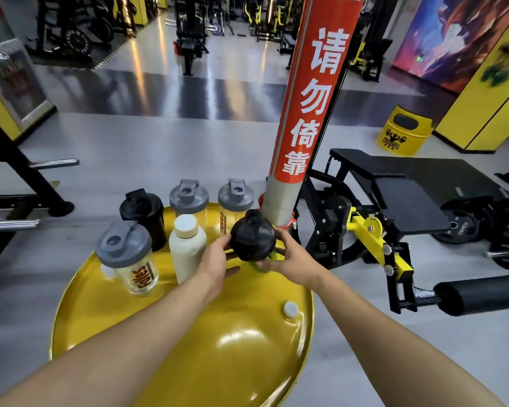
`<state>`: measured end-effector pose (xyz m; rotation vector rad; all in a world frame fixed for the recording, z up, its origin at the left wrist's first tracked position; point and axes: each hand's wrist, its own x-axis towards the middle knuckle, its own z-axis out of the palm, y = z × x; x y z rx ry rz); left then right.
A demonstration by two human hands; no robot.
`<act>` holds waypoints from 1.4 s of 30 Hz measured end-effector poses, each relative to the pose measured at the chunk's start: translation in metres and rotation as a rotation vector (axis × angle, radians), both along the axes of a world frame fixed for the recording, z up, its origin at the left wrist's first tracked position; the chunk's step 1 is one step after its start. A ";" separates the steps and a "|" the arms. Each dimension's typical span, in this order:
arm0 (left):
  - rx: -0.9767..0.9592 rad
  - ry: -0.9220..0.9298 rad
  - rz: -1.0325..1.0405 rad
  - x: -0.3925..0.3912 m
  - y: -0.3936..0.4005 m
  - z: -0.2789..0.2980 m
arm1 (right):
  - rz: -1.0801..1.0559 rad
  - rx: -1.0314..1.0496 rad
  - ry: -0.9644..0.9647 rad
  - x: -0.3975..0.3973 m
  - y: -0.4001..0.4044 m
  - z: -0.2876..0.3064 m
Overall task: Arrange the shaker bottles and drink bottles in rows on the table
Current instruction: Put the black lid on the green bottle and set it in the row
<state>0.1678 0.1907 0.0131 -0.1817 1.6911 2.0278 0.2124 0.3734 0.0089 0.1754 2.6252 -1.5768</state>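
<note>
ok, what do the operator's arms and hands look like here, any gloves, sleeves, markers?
Both hands are bare: no gloves on the left hand or the right hand. Both forearms are uncovered up to the frame edge, with no sleeve showing. No watch, wristband, ring, tape or tracking marker is visible on either wrist or on the fingers.

The round yellow metal table (188, 348) at lower centre is glossy; the grey-lidded clear plastic shaker (130, 257) shines; the cream bottle (187, 248) looks matt.

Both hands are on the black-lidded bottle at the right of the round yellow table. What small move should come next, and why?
Probably set the black-lidded bottle down right of the white bottle. That would complete a front row with the grey-lidded shaker, matching the three behind.
</note>
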 end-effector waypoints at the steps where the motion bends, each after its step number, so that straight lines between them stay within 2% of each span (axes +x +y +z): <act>1: -0.002 0.011 0.006 0.000 0.000 0.000 | 0.001 -0.027 0.001 -0.002 0.000 0.000; 6: 0.001 0.029 -0.001 0.001 0.003 -0.003 | -0.025 -0.125 -0.001 0.000 -0.003 -0.003; 10: -0.024 0.061 -0.009 0.003 0.006 -0.013 | -0.069 -0.072 0.072 -0.002 -0.011 -0.004; 13: -0.159 0.082 0.029 0.002 0.007 -0.023 | -0.099 -0.066 0.094 -0.008 -0.013 -0.006; 15: -0.253 0.103 0.034 0.002 0.008 -0.025 | -0.091 -0.131 0.041 -0.009 -0.012 -0.009; 19: -0.312 0.123 0.063 0.011 0.010 -0.031 | -0.073 -0.180 -0.012 -0.003 -0.015 -0.022; 24: -0.172 0.088 0.087 0.011 0.013 -0.030 | -0.183 -0.222 -0.015 0.012 -0.016 -0.022; 28: -0.156 0.093 0.081 0.012 0.010 -0.023 | -0.329 -0.160 -0.054 0.014 -0.006 -0.017; 34: -0.194 0.136 0.073 0.035 0.012 -0.025 | -0.153 -0.230 -0.056 0.011 -0.018 -0.014; 39: -0.082 0.120 0.076 0.029 0.009 -0.025 | -0.159 -0.246 -0.032 0.020 -0.029 -0.021; 42: -0.082 0.136 0.062 0.027 0.004 -0.027 | -0.157 -0.278 -0.039 0.023 -0.034 -0.021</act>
